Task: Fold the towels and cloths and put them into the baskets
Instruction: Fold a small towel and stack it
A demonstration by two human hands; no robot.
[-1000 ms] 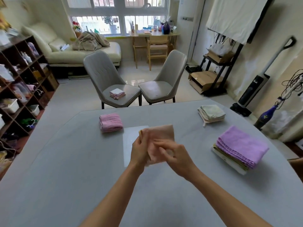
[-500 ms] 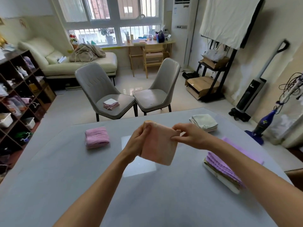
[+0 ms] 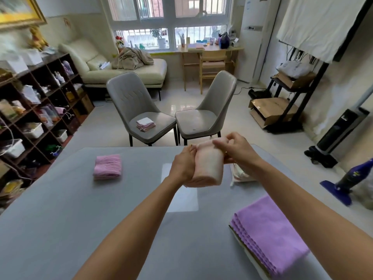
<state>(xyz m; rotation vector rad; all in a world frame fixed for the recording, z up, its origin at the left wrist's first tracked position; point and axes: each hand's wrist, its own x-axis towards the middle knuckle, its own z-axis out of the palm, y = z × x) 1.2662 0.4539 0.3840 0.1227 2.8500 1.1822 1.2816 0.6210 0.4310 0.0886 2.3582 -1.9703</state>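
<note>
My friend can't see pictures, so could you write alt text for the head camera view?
Both hands, left hand and right hand, hold a folded peach cloth above a grey table. A pink towel and a purple towel stack lie on it.

On table (image 3: 60, 229): folded towel (image 3: 107, 167) left, towel stack (image 3: 268, 235) right; behind it 2 chairs (image 3: 141, 110), cloths (image 3: 145, 124) on left one.

Home living room: cream sofa (image 3: 125, 71) under barred windows, grey dining chairs (image 3: 141, 114), cluttered cube shelf (image 3: 40, 102), upright vacuum (image 3: 339, 134).

Bare table (image 3: 60, 229) between pink towel (image 3: 107, 167), purple stack (image 3: 270, 235)
</note>
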